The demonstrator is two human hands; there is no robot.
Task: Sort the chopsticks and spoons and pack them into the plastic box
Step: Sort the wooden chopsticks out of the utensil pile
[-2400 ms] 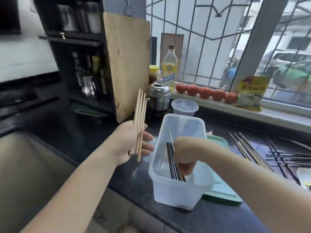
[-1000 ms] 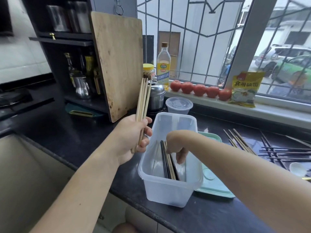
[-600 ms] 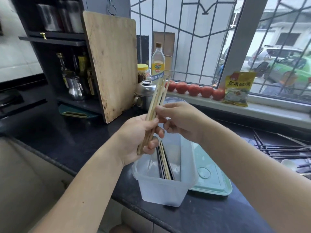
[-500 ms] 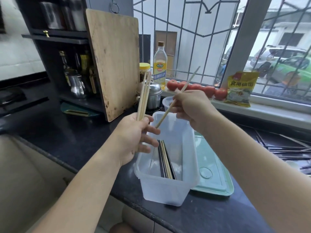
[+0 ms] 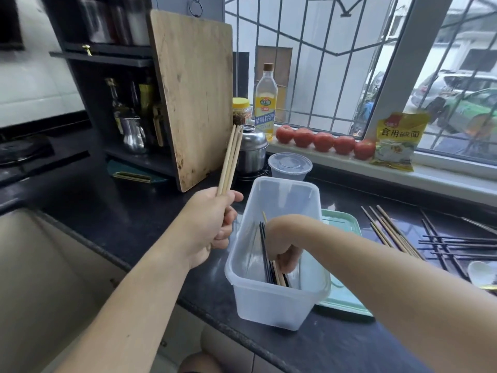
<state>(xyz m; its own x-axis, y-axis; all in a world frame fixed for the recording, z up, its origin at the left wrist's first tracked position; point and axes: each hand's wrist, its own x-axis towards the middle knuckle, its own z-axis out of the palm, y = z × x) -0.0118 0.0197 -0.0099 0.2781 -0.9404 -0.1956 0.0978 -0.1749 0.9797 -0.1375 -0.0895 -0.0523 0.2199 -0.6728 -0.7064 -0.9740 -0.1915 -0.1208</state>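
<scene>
A clear plastic box (image 5: 269, 305) stands on the black counter near its front edge. Dark and wooden chopsticks (image 5: 269, 267) lie inside along its left side. My right hand (image 5: 282, 238) reaches down into the box, fingers curled around a wooden chopstick among them. To the box's left, my left hand (image 5: 209, 227) grips a bundle of wooden chopsticks (image 5: 230, 160) pointing up. More wooden chopsticks (image 5: 387, 230) and dark chopsticks (image 5: 446, 246) lie loose on the counter at right, beside a white spoon (image 5: 481, 273).
A mint-green lid (image 5: 344, 297) lies under the box's right side. A round lidded tub (image 5: 289, 166), a steel pot (image 5: 251, 152) and a leaning wooden cutting board (image 5: 193, 98) stand behind. Tomatoes (image 5: 322, 141) line the windowsill. A sink (image 5: 40, 265) lies at left.
My right hand took one wooden chopstick from the bundle in my left hand and lowered it into the box. My left hand stayed beside the box with the remaining bundle.
</scene>
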